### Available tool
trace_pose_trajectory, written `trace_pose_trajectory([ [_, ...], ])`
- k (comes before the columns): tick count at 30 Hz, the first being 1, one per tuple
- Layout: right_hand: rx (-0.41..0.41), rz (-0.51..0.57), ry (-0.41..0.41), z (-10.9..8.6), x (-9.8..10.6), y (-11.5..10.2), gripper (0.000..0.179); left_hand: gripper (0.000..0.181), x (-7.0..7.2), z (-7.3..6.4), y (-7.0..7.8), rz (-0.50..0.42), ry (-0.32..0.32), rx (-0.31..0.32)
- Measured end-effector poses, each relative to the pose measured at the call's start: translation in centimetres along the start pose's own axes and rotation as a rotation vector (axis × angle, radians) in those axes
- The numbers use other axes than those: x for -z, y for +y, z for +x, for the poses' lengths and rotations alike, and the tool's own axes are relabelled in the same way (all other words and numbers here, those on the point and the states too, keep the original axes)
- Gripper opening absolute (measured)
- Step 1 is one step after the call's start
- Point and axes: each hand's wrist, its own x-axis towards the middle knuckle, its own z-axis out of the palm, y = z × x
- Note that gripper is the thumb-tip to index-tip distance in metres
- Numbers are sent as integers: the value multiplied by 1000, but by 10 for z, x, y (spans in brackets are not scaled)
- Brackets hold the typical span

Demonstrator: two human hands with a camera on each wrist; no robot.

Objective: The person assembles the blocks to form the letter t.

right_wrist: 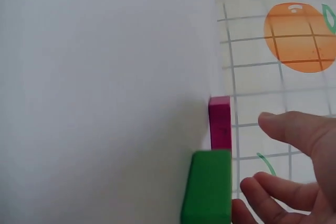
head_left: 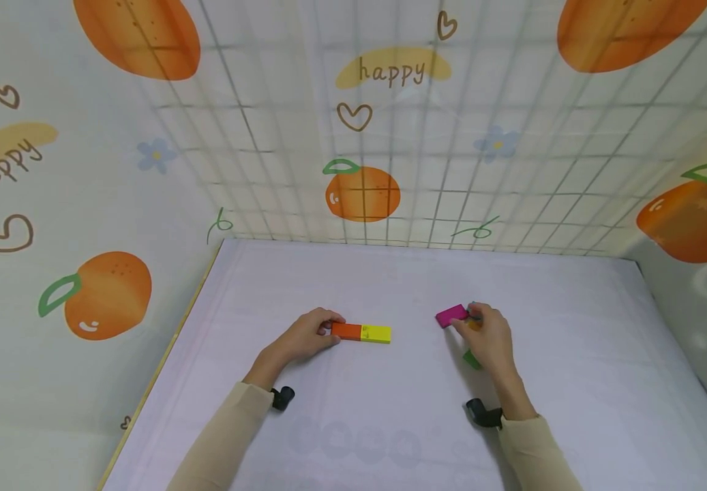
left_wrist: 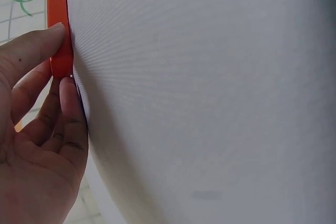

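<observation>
Left hand (head_left: 305,334) grips block (head_left: 346,331) on table (head_left: 304,276), wall (head_left: 286,136) beyond

Blocks (head_left: 347,332) show red-orange, yellow, magenta and green, the backdrop (head_left: 286,164) fruit-patterned

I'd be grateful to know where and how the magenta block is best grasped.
I would pinch the magenta block across its two long sides, near its left end, coming from above: it lies flat on the table, nothing touches that end, and the right hand is beside the other.
</observation>
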Motion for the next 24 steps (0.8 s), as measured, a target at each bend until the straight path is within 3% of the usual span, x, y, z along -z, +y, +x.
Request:
trace_pose_trajectory([
  [14,-30,-146,-12,5,-12,-4,65,36,-1,0,-1,2,1,5],
  [24,-70,-192,-49,5,-15,-6,72,36,0,-1,1,3,-5,-1],
])
